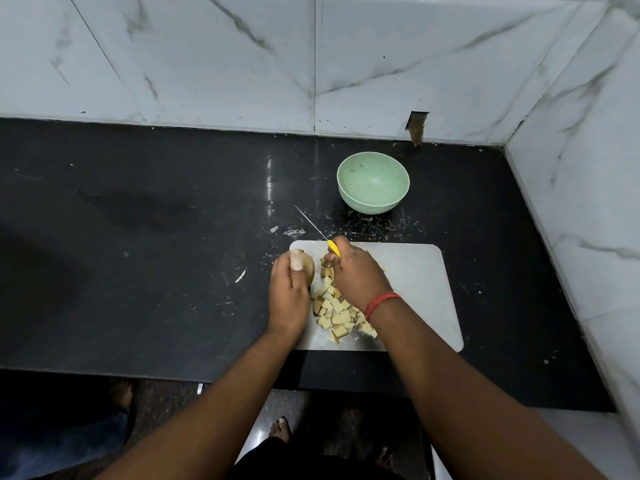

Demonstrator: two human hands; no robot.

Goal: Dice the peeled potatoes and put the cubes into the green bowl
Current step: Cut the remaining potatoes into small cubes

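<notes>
Left hand (290, 292) gripping a half-cut potato (306, 268) at the left edge of the cutting board (415, 271). Right hand (356, 275) clenched round a yellow-handled knife (320, 235), blade raised and pointing away. Cut cubes (334, 311) piled on the board between both hands; green bowl (373, 181) beyond, holding none yet. Likely risks: potato slipping off the board's edge, fingertips close under the blade, cubes pushed onto the counter (138, 237).

The right hand (358, 271) covers most of the knife's yellow handle (334, 248), and the left hand (289, 292) hides much of the potato (308, 268).
</notes>
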